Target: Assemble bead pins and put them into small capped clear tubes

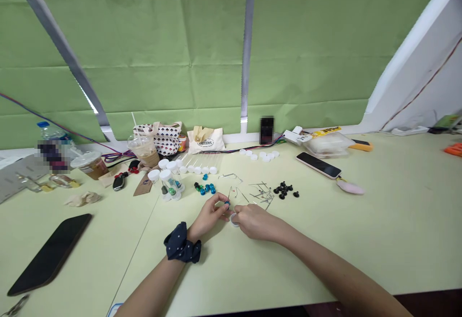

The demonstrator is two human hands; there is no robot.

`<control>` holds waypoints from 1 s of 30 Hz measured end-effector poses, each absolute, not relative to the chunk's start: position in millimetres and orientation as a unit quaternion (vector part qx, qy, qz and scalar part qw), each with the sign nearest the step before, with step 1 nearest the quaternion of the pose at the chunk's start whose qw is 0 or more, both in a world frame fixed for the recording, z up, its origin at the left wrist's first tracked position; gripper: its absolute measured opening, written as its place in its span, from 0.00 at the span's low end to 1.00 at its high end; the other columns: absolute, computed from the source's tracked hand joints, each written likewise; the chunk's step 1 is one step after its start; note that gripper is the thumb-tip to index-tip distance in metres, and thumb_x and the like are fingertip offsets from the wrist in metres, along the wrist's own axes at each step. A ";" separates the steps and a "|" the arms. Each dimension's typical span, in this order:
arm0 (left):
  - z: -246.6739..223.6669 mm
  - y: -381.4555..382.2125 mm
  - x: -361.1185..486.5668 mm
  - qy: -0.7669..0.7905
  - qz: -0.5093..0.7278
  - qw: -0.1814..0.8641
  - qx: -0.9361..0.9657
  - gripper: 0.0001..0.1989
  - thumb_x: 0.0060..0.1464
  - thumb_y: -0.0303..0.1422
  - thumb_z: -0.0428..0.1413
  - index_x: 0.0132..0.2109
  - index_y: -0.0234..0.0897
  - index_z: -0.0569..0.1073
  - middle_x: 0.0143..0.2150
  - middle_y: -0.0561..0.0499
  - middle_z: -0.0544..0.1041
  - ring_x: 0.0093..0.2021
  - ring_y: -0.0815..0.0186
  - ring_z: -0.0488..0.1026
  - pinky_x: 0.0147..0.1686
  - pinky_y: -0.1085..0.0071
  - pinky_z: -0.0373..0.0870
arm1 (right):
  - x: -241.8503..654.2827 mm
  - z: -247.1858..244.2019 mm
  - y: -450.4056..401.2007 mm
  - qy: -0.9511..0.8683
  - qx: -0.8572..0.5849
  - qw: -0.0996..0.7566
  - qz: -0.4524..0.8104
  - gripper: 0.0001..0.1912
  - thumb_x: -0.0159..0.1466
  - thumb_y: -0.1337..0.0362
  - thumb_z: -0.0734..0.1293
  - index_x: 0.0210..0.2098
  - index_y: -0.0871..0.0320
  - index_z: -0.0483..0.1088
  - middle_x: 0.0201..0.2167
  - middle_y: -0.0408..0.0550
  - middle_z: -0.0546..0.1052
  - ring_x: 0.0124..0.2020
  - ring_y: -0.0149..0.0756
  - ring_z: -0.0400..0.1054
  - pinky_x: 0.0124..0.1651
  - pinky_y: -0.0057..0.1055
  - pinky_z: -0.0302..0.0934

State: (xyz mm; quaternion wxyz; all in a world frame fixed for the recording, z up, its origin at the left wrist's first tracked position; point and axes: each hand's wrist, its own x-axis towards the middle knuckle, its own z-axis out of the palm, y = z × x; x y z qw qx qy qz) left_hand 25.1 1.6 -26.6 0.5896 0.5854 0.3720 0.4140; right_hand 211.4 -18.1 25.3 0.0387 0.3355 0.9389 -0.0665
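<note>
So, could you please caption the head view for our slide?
Left hand pinching a small blue piece beside the right hand, black pieces lying nearby.

Bright, even light falls across the pale table point(325, 240) with only soft shadows by its front edge, a white gap of glare shows at the green blinds point(212, 42), wide-angle distortion slants the sides, and small things look slightly soft.

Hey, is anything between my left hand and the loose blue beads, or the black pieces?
Nothing visible stands between your left hand and the blue beads, just bare tabletop. Toward the black pieces, scattered thin metal rods lie in between.
</note>
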 end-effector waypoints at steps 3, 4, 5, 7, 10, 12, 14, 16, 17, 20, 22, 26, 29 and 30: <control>-26.8 1.8 25.2 0.374 0.411 0.592 0.584 0.15 0.50 0.41 0.57 0.39 0.36 0.65 0.36 0.50 0.69 0.34 0.62 0.75 0.29 0.69 0.72 | 210.8 24.9 -18.0 0.939 0.336 0.038 -0.066 0.14 0.59 0.76 0.56 0.35 0.59 0.70 0.35 0.49 0.71 0.29 0.32 0.64 0.27 0.27 0.45; -26.9 1.8 25.2 0.373 0.411 0.592 0.584 0.14 0.50 0.41 0.57 0.39 0.36 0.65 0.36 0.50 0.69 0.35 0.62 0.75 0.30 0.69 0.72 | 210.7 25.1 -18.1 0.939 0.336 0.038 -0.067 0.14 0.59 0.76 0.56 0.35 0.59 0.70 0.35 0.49 0.71 0.29 0.32 0.65 0.27 0.27 0.45; -27.1 1.9 25.1 0.373 0.410 0.592 0.585 0.14 0.50 0.41 0.56 0.39 0.36 0.65 0.36 0.50 0.69 0.35 0.62 0.75 0.30 0.69 0.72 | 210.7 25.3 -18.1 0.938 0.337 0.039 -0.067 0.14 0.59 0.76 0.56 0.36 0.59 0.70 0.35 0.49 0.71 0.29 0.32 0.65 0.27 0.27 0.45; -27.6 2.0 24.9 0.372 0.410 0.592 0.586 0.14 0.50 0.41 0.56 0.39 0.36 0.65 0.36 0.50 0.69 0.35 0.61 0.75 0.30 0.68 0.72 | 210.9 25.8 -18.1 0.937 0.339 0.045 -0.068 0.13 0.59 0.75 0.56 0.35 0.59 0.70 0.35 0.49 0.71 0.29 0.32 0.65 0.27 0.27 0.46; -28.0 2.0 24.6 0.374 0.410 0.591 0.586 0.14 0.50 0.41 0.57 0.39 0.36 0.65 0.36 0.50 0.69 0.35 0.60 0.76 0.30 0.68 0.72 | 211.3 26.3 -18.4 0.937 0.339 0.048 -0.063 0.13 0.59 0.75 0.56 0.34 0.59 0.70 0.35 0.49 0.71 0.29 0.32 0.65 0.27 0.27 0.45; -28.1 2.1 24.5 0.375 0.412 0.589 0.585 0.14 0.50 0.41 0.57 0.39 0.36 0.65 0.36 0.50 0.69 0.35 0.60 0.76 0.29 0.68 0.72 | 211.5 26.9 -18.7 0.938 0.339 0.047 -0.061 0.13 0.59 0.75 0.56 0.33 0.59 0.70 0.35 0.49 0.71 0.29 0.32 0.65 0.26 0.27 0.45; -28.2 2.0 24.5 0.374 0.413 0.590 0.584 0.14 0.50 0.41 0.57 0.39 0.37 0.65 0.36 0.50 0.69 0.35 0.60 0.76 0.29 0.68 0.72 | 211.7 27.9 -19.2 0.938 0.339 0.043 -0.061 0.13 0.59 0.76 0.56 0.34 0.59 0.70 0.34 0.48 0.71 0.29 0.32 0.65 0.26 0.27 0.45; -28.3 1.9 24.6 0.374 0.415 0.594 0.579 0.15 0.49 0.41 0.57 0.39 0.37 0.65 0.36 0.50 0.69 0.34 0.61 0.76 0.29 0.67 0.72 | 211.8 28.8 -19.5 0.937 0.340 0.041 -0.061 0.13 0.59 0.76 0.56 0.34 0.59 0.70 0.34 0.49 0.71 0.29 0.32 0.65 0.27 0.27 0.45; -28.3 1.8 24.6 0.374 0.416 0.596 0.576 0.15 0.49 0.41 0.58 0.39 0.36 0.66 0.36 0.50 0.70 0.34 0.61 0.76 0.29 0.67 0.72 | 211.8 29.2 -19.5 0.937 0.342 0.041 -0.062 0.13 0.58 0.76 0.56 0.35 0.59 0.71 0.34 0.49 0.71 0.29 0.32 0.65 0.27 0.27 0.45; -28.5 1.7 24.8 0.373 0.419 0.597 0.573 0.15 0.49 0.40 0.58 0.39 0.36 0.66 0.37 0.50 0.69 0.34 0.61 0.76 0.29 0.68 0.72 | 212.0 30.2 -19.5 0.936 0.345 0.043 -0.064 0.13 0.58 0.76 0.57 0.36 0.59 0.71 0.34 0.49 0.71 0.29 0.33 0.65 0.27 0.27 0.45; -28.5 1.6 24.9 0.372 0.416 0.595 0.579 0.13 0.50 0.40 0.57 0.39 0.36 0.65 0.36 0.50 0.69 0.35 0.61 0.76 0.29 0.68 0.72 | 212.1 31.2 -19.5 0.935 0.346 0.046 -0.064 0.14 0.58 0.76 0.57 0.36 0.59 0.71 0.34 0.49 0.71 0.29 0.33 0.65 0.27 0.27 0.46; -27.9 1.4 25.0 0.373 0.415 0.590 0.584 0.13 0.51 0.39 0.56 0.39 0.36 0.65 0.37 0.50 0.69 0.35 0.61 0.76 0.30 0.67 0.72 | 212.0 33.8 -20.3 0.933 0.350 0.049 -0.069 0.14 0.58 0.76 0.57 0.37 0.59 0.71 0.33 0.49 0.71 0.29 0.33 0.65 0.28 0.27 0.47; -27.4 1.3 25.1 0.373 0.417 0.594 0.578 0.14 0.50 0.40 0.57 0.39 0.36 0.66 0.37 0.49 0.69 0.34 0.61 0.76 0.30 0.68 0.72 | 211.4 34.5 -20.6 0.932 0.353 0.055 -0.067 0.15 0.58 0.76 0.57 0.37 0.59 0.71 0.33 0.49 0.71 0.29 0.33 0.66 0.28 0.27 0.47; -27.2 1.3 25.1 0.373 0.416 0.596 0.577 0.14 0.50 0.40 0.58 0.39 0.36 0.66 0.37 0.49 0.69 0.34 0.62 0.76 0.29 0.68 0.72 | 211.3 34.3 -20.5 0.931 0.354 0.056 -0.066 0.15 0.58 0.76 0.57 0.38 0.59 0.71 0.33 0.49 0.71 0.29 0.33 0.66 0.28 0.27 0.47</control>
